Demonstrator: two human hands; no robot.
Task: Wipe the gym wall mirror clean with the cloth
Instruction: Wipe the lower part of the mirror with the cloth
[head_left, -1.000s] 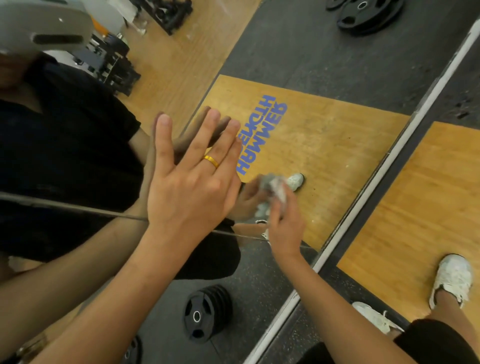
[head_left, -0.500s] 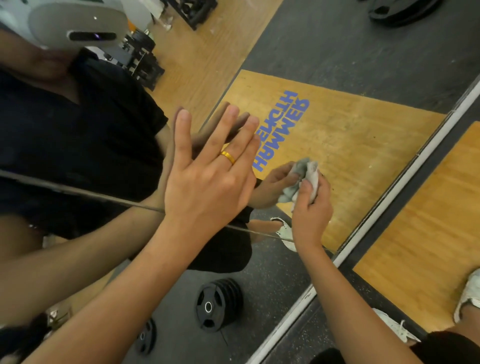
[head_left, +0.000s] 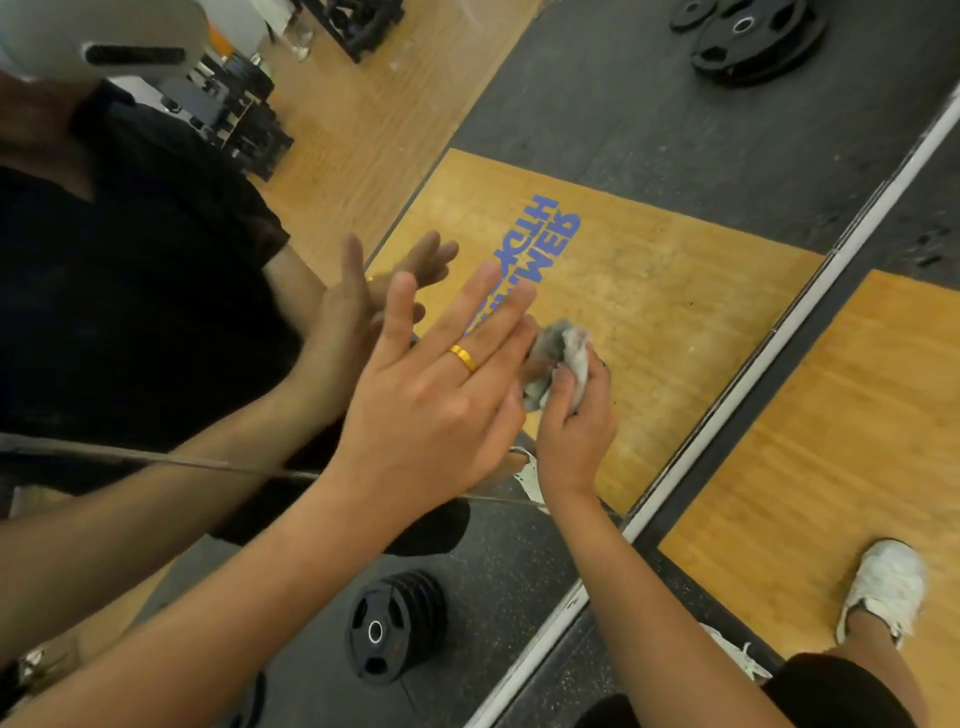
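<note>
Mirror (head_left: 649, 291) wipe under way.
Right hand (head_left: 571, 431) clamped round bunched cloth (head_left: 563, 358), on glass just below the blue lettering (head_left: 530, 254); left hand (head_left: 431, 410) empty, fingers straight, beside the lettering. Risk: bare left palm could smear prints.

The right hand (head_left: 574, 431) held the cloth (head_left: 563, 358) against the mirror (head_left: 675, 130), just right of the left hand (head_left: 431, 400), with a shoe (head_left: 883, 587) on the floor farther right.

Glossy glass mirror (head_left: 675, 156); crumpled grey fabric cloth (head_left: 563, 358); shiny gold ring (head_left: 464, 358).
</note>
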